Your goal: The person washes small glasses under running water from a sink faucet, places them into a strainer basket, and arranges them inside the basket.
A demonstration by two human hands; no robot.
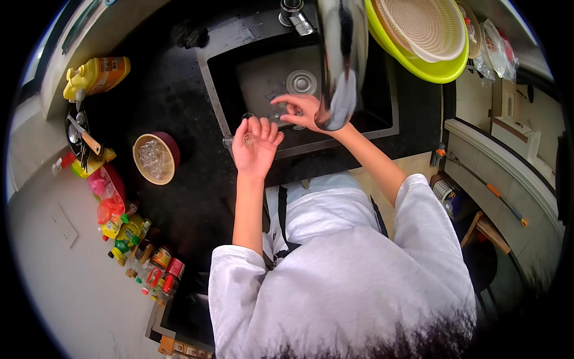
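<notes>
Over the left front rim of the sink [218, 96], my left hand [257, 146] is turned palm up with its fingers curled. It holds a small clear rounded piece [248, 140], like glass or clear plastic; its exact kind cannot be made out. My right hand [305, 112] hovers over the sink just to the right, index finger stretched out and fingers apart. Small clear bits show beneath its fingers, too faint to name. To the left, a round beige basket [138, 157] holds several similar clear pieces.
A chrome faucet [299, 21] stands behind the sink, and a large shiny metal cylinder [341, 60] hangs close to the camera. Beige and green colanders [442, 72] sit at the back right. A yellow jug [98, 78] and several bottles [128, 236] line the left wall.
</notes>
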